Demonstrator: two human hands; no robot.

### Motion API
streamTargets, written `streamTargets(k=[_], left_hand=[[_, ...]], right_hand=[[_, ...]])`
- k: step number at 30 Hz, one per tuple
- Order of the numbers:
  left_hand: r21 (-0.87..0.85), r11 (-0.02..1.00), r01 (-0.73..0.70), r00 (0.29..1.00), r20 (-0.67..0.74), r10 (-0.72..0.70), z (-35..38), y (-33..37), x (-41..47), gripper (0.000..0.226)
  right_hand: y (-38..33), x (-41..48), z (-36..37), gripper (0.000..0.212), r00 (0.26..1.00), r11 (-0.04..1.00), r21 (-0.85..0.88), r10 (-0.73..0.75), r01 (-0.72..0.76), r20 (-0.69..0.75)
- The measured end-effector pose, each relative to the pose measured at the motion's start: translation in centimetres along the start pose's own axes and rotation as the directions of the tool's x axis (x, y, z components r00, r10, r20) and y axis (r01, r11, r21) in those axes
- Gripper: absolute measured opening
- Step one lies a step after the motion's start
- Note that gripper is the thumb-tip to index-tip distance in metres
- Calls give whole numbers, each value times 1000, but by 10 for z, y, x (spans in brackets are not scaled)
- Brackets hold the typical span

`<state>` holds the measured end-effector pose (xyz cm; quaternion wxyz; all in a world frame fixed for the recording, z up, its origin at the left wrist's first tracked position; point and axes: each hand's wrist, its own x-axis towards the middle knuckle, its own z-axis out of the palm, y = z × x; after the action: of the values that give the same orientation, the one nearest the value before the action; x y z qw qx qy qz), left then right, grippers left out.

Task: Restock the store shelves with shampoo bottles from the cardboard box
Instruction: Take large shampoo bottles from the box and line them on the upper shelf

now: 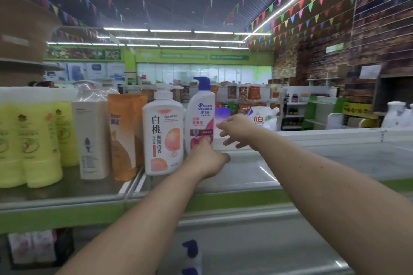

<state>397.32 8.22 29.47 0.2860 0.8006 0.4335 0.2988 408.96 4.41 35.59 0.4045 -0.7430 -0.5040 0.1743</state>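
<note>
Bottom centre: a dark blue shape (190, 250), too blurred to name.
Left hand (207, 158): centre of frame, back toward the camera. Its fingers reach forward and meet the low front of the bottle, with the thumb out to the right. It is not wrapped round anything, as far as can be seen.
Right hand (237, 129): just right of centre and higher. Its fingers are spread loose and empty, just beside the bottle's right flank, with a thin gap showing.
Bottle (202, 116): a white shampoo bottle with a blue pump, upright on the shelf at centre frame, its label facing the camera.
Key relation: the bottle's long axis is vertical. It lies straight ahead of the left fingertips and to the left of the right palm. The left hand is nearer and already in contact, so any nudge or squaring-up probably falls to it, with the right hand guarding the open side.
Neighbour: a peach bottle (163, 131) stands close on the left, touching or nearly so.
Shelf (245, 174): flat, pale and glossy with a green front edge. It is bare to the right of the bottle.
Row: orange tubes (123, 134), a white square bottle (91, 131) and yellow bottles (33, 140) run toward the left edge.
Box: the source carton cannot be made out.
Room: a pouch (263, 118) sits behind, with snack racks beyond it. There is a brick wall at upper right, and bunting and strip lights overhead.
</note>
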Motion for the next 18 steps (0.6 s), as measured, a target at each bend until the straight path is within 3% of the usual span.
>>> streamTargets(k=[4,9,13,18], left_hand=[[-42,999,-20,998,-63,17,-4,7,-9,36],[-154,987,38,987,-151,-61,2,24,-32,32],[-277,959,61,961,-244,-131,15,43,-64,26],[-435,895,102,890,-362,-277,32,69,-111,37]], right_hand=[[15,-24,-14,29,1000,999,32,11,-11,-25],[46,-54,-43,39,998,991,125,45,-40,-36],[74,-87,-79,30,998,978,204,53,-45,-32],[110,-133,-125,30,1000,949,314,-2,3,-4]])
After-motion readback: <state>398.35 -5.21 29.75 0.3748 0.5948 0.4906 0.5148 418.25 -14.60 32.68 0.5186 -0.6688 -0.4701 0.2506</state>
